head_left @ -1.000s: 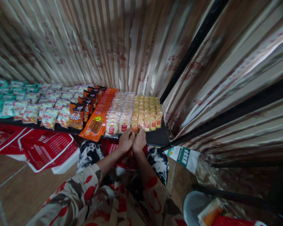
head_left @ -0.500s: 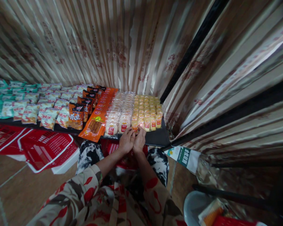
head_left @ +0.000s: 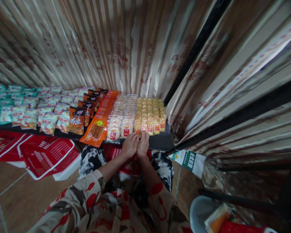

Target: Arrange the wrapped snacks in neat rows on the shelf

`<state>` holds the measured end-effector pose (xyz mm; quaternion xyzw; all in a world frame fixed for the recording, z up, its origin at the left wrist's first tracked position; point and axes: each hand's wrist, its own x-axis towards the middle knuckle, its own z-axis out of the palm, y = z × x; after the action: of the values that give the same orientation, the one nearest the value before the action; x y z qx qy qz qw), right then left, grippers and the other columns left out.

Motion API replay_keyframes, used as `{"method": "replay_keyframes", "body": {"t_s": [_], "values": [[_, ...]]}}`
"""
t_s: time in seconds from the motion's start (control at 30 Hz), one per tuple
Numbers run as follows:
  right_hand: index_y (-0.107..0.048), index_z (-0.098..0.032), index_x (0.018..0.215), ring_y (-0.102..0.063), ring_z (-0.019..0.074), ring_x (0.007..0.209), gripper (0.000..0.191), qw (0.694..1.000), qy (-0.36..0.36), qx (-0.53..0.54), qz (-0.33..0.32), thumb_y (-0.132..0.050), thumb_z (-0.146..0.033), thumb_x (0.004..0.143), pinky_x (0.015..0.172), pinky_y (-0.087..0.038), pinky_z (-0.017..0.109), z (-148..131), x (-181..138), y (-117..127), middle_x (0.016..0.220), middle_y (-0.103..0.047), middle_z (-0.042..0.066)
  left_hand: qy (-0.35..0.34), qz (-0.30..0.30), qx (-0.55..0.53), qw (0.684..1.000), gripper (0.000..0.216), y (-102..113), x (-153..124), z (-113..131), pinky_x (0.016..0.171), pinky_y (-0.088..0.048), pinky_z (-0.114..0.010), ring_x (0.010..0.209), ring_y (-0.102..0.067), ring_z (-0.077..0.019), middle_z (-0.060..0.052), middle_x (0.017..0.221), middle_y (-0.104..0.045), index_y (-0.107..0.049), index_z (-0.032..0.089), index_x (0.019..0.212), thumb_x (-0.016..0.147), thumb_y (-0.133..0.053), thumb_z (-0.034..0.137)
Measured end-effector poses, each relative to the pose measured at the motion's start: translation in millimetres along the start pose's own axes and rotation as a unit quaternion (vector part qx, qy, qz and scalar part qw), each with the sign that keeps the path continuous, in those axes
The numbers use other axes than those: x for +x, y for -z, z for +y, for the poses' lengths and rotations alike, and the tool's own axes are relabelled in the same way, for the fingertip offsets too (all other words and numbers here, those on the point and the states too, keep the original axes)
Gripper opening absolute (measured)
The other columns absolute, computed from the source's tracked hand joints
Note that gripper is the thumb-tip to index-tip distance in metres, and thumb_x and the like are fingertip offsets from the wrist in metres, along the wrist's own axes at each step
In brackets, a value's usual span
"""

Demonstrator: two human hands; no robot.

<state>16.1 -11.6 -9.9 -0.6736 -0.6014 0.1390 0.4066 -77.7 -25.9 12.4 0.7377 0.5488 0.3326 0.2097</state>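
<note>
My left hand (head_left: 129, 145) and my right hand (head_left: 143, 144) are pressed together at the front edge of a low black shelf (head_left: 161, 141). Their fingertips meet at the front of a column of small yellow snack packets (head_left: 150, 115). What the fingers pinch is hidden between them. Left of those packets lie rows of clear-wrapped round cakes (head_left: 121, 118), then a line of long orange packets (head_left: 98, 124), then dark orange snack bags (head_left: 76, 120).
White-and-red bags (head_left: 48, 113) and green packets (head_left: 0, 103) fill the shelf's left part. Red baskets (head_left: 47, 152) lie on the floor at left. Striped curtain cloth (head_left: 126, 45) hangs behind. A grey stool (head_left: 199, 212) and a green-white carton (head_left: 189, 160) sit at right.
Both hands have stayed together at the shelf's front edge, shifting slightly. The view has dipped a little.
</note>
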Motion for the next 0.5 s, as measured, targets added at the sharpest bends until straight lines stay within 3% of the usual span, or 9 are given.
{"method": "replay_keyframes", "body": {"t_s": [0.5], "values": [[-0.055, -0.018, 0.120, -0.053, 0.0172, 0.088, 0.039, 1.000, 0.005, -0.002, -0.005, -0.035, -0.022, 0.087, 0.079, -0.045, 0.028, 6.0, -1.0, -3.7, 0.099, -0.054, 0.007, -0.021, -0.006, 0.021, 1.000, 0.038, -4.2, 0.4, -0.7, 0.105, -0.040, -0.041, 0.121, -0.051, -0.0214, -0.015, 0.127, -0.057, -0.060, 0.010, 0.114, 0.094, -0.031, 0.024]]}}
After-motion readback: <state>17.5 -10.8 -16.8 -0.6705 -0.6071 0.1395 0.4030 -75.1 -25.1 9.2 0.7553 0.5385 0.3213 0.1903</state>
